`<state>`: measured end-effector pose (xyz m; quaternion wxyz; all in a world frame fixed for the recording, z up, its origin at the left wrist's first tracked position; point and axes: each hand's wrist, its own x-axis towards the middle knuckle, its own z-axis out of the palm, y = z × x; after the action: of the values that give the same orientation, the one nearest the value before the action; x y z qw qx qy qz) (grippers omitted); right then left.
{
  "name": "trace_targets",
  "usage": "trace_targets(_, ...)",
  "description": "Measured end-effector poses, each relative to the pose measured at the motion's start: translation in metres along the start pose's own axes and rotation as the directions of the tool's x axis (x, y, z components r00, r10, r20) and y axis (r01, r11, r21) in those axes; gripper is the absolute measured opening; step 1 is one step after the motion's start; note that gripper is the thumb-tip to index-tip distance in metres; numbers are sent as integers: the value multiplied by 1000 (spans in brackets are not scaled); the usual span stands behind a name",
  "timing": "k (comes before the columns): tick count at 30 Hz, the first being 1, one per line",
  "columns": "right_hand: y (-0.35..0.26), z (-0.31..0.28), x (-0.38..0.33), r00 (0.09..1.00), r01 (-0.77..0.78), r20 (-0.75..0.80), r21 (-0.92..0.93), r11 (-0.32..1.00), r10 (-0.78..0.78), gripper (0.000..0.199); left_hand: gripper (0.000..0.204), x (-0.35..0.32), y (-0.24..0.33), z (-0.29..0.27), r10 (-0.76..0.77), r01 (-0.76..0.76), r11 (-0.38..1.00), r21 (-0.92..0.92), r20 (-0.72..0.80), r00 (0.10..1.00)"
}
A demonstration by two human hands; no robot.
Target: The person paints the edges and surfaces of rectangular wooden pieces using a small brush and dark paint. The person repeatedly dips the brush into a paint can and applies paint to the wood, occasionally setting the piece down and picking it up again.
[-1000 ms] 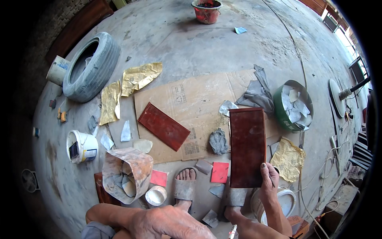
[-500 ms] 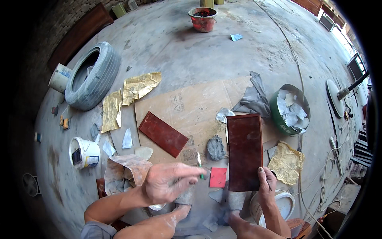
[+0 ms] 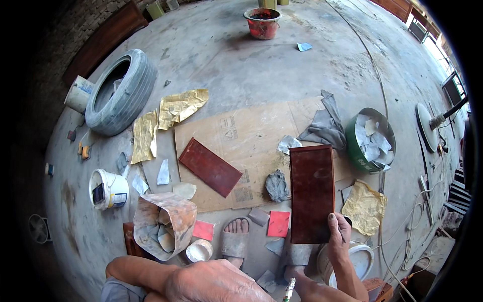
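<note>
My right hand (image 3: 339, 235) grips the lower right corner of a dark red-brown wooden panel (image 3: 312, 194), held upright with a raised lip along its top edge. At the lower edge my left hand (image 3: 216, 282) is raised close to the camera, its fingers mostly out of sight. By its fingertips shows a thin whitish stick with a green part, apparently a cigarette (image 3: 290, 288). A second red-brown panel (image 3: 210, 167) lies flat on the cardboard (image 3: 266, 118). Near my feet are two red sanding sheets (image 3: 278, 223) and a crumpled grey rag (image 3: 276, 186).
A green tub (image 3: 356, 152) of paper scraps stands right, beside a dark cloth (image 3: 324, 124) and yellow sandpaper (image 3: 365, 206). Left are a tyre (image 3: 143, 83), a white bucket (image 3: 118, 185) and an open scrap sack (image 3: 146, 221). Cables (image 3: 378, 80) cross the floor; a red bucket (image 3: 262, 29) stands far off.
My left hand has moved down and toward me with the cigarette, uncovering my left foot, a red sheet and a small white pot. The right hand still holds the panel in nearly the same place.
</note>
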<state>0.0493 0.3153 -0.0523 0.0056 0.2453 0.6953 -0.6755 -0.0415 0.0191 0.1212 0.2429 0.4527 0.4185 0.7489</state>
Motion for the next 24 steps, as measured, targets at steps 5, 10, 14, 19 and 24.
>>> trace_targets(5,5,-1,1,1000,11,-2,-2,1000,-11,26,59,-5,4,9,-15,10,999,-46,-101,995)
trace_targets(10,12,-4,3,1000,5,1,-2,1000,-5,26,60,-6,8,3,-53,50,997,-58,-45,998)
trace_targets(14,15,-4,3,1000,0,0,2,1000,0,27,59,-9,7,6,-59,55,996,-67,-63,996)
trace_targets(19,13,-4,2,1000,2,8,8,1000,-2,27,58,-10,6,10,-72,65,995,-81,-90,993)
trace_targets(24,13,-7,1,999,-23,23,31,999,23,28,59,-8,8,-5,-166,178,972,153,-86,982)
